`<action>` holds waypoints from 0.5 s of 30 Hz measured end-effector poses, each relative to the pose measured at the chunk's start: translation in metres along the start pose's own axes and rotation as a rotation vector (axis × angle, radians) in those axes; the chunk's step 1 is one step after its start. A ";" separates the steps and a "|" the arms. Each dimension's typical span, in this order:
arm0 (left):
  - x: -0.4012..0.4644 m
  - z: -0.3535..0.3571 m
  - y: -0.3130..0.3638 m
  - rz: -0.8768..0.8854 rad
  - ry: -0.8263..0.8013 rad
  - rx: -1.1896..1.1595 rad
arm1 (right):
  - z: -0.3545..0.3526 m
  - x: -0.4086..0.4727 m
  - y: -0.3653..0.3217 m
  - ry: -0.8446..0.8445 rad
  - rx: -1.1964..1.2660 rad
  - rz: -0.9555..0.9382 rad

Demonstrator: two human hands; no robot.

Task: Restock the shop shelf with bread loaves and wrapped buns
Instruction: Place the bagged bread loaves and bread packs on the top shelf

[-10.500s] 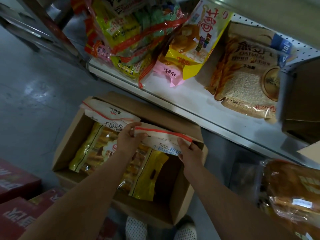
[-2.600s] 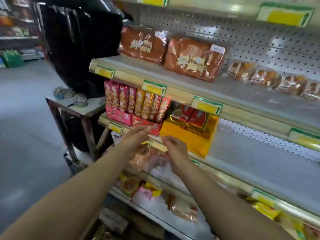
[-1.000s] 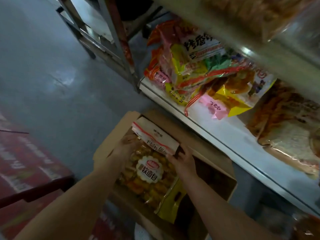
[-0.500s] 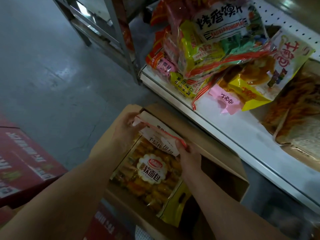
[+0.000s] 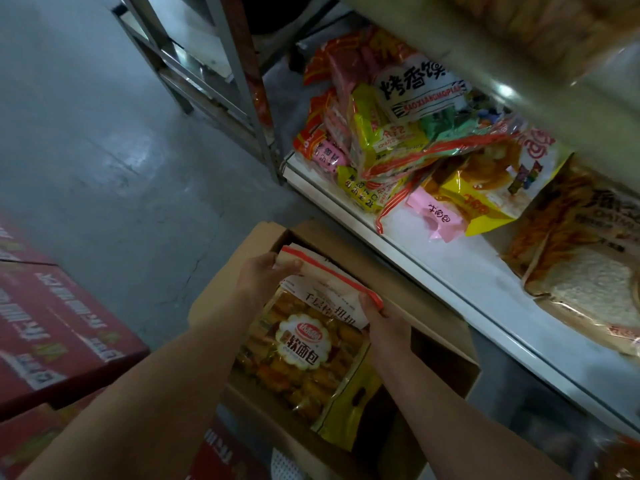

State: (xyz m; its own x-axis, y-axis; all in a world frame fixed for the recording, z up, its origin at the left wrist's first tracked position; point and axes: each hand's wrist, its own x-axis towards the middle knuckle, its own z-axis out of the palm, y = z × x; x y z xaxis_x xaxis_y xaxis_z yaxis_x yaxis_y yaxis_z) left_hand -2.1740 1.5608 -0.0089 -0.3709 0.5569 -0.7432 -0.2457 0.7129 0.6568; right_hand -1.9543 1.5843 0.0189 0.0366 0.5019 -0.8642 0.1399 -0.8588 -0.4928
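1. Hands down in the cardboard box (image 5: 446, 344), head view: the left hand (image 5: 258, 282) pinches the far-left corner of a white bread bag (image 5: 329, 289) with a red top strip, thumb over its edge; the right hand (image 5: 384, 323) grips the bag's right corner, fingers curled under.
2. Half a second back the bag lay flatter against the pack beneath; now its top edge is tipped up and clear of the box's far wall, so the lift has begun.
3. Underneath, a clear pack of soft buns (image 5: 301, 355) with a yellow handle strip lies along the box floor, next in line by the look of it.
4. Up and right, the bottom shelf (image 5: 460, 271) carries a heap of bright snack bags (image 5: 408, 140) at its left end and an oatmeal loaf (image 5: 595, 271) further right, with bare white shelf between them near the front edge. That looks the likely landing spot.
5. Red cartons (image 5: 52, 327) are stacked on the floor at left.
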 end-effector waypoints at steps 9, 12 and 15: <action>-0.070 -0.002 0.061 0.019 -0.023 0.012 | -0.018 -0.075 -0.049 0.051 0.010 -0.024; -0.093 -0.005 0.078 0.030 -0.040 0.000 | -0.022 -0.091 -0.058 0.099 -0.001 -0.011; -0.122 -0.008 0.092 0.037 -0.051 -0.032 | -0.025 -0.126 -0.081 0.120 -0.038 -0.072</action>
State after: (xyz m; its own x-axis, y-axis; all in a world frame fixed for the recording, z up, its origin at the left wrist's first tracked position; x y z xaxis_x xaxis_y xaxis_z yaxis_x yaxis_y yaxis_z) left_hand -2.1590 1.5552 0.1429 -0.3339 0.6041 -0.7236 -0.2616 0.6781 0.6868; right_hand -1.9456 1.5932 0.1697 0.1426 0.5727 -0.8073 0.1836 -0.8167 -0.5470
